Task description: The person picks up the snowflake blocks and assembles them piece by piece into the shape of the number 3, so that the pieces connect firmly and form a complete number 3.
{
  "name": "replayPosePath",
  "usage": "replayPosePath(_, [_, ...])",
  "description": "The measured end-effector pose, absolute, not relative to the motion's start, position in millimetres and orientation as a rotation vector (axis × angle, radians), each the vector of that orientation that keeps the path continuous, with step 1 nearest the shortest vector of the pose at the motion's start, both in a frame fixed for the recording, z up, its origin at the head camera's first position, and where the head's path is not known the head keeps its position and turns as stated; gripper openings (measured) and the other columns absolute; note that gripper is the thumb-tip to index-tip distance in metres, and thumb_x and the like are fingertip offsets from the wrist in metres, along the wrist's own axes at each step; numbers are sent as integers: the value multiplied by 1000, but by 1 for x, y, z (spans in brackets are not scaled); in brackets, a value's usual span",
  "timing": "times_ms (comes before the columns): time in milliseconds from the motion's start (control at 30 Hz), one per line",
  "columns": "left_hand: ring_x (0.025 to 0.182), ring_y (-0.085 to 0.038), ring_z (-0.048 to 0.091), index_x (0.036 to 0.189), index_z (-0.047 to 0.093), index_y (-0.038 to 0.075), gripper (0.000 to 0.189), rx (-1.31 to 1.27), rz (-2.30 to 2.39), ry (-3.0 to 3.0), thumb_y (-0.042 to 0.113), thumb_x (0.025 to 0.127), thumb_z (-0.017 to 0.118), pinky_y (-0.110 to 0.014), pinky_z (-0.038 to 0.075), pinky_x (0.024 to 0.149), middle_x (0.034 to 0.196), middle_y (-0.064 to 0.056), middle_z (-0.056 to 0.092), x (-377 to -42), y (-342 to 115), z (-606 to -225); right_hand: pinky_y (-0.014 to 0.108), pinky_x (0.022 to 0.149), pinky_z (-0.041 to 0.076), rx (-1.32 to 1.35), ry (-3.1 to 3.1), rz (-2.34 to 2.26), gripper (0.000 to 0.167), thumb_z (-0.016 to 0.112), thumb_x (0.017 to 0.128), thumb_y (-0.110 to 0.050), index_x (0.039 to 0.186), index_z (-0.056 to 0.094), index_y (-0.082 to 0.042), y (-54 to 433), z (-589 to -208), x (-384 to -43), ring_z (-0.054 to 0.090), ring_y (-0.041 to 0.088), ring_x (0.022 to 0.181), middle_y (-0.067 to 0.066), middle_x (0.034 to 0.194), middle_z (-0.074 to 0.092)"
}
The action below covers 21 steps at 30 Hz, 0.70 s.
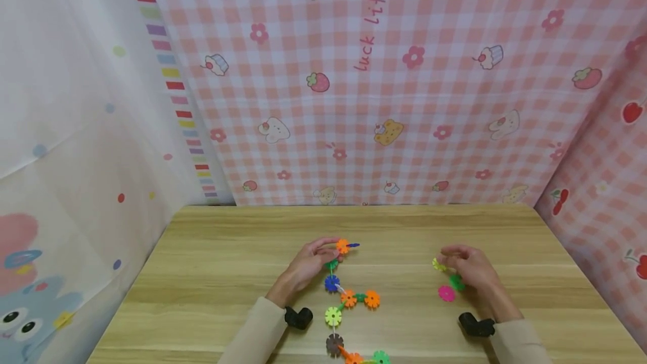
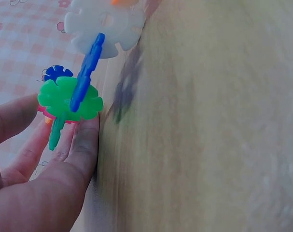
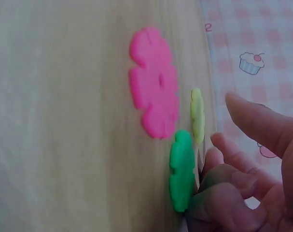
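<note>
My left hand [image 1: 306, 264] grips the far end of a chain of slotted plastic snowflake discs, by an orange disc [image 1: 342, 246] with a dark blue disc [image 1: 354, 245] edge-on beside it. Seen from the left wrist, a green disc [image 2: 64, 96] lies between thumb and fingers, joined by a blue disc [image 2: 88, 72] to a white one [image 2: 107, 24]. My right hand [image 1: 473, 268] hovers low by three loose discs: yellow [image 1: 437, 264], green [image 3: 182, 171] and pink [image 3: 153, 83]. Its thumb stands apart from the loosely bent fingers, and nothing is pinched between them.
The chain runs towards me over the wooden table [image 1: 242, 229], through a blue disc [image 1: 332, 283], a lime disc [image 1: 333, 316] and a brown disc [image 1: 335, 345]. An orange disc [image 1: 372, 299] ends a side branch. A checked cloth [image 1: 354, 100] hangs behind.
</note>
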State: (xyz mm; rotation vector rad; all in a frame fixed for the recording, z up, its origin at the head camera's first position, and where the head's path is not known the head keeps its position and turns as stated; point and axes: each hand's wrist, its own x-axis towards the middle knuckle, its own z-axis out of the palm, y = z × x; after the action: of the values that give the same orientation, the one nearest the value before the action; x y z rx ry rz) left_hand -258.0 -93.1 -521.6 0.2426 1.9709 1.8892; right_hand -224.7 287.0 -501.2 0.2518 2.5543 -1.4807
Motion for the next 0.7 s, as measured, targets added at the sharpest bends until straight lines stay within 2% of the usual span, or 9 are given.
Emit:
replayPosePath(133, [114, -29, 63, 143, 48, 7, 43, 246, 1893, 1955, 10, 101, 54, -42, 45, 106, 121, -19, 67, -258, -93, -522, 27, 52, 45, 244, 2557, -1450, 49, 72, 91, -27, 127, 60, 3, 290, -503, -227, 50, 12, 63, 12, 100, 62])
replayPosePath(367, [116, -28, 62, 143, 48, 8, 44, 253, 1893, 1954, 12, 101, 55, -44, 42, 109, 120, -19, 67, -258, -94, -524, 30, 69, 42, 167, 2618, -1365, 45, 76, 87, -28, 120, 64, 1, 290, -504, -229, 48, 19, 87, 10, 103, 61])
replayPosePath(567, [117, -28, 61, 143, 49, 10, 43, 243, 1891, 1964, 13, 101, 55, -46, 40, 110, 120, -17, 67, -258, -94, -525, 30, 64, 35, 158, 2637, -1367, 36, 78, 86, -19, 113, 66, 1, 287, -508, -230, 41, 18, 74, 0, 77, 50])
replayPosePath(700, [116, -28, 61, 143, 49, 9, 43, 249, 1888, 1974, 14, 101, 56, -46, 40, 110, 119, -16, 67, -257, -95, -526, 30, 61, 35, 160, 2664, -1355, 32, 77, 86, -16, 110, 65, 2, 284, -509, -229, 41, 18, 71, 1, 74, 48])
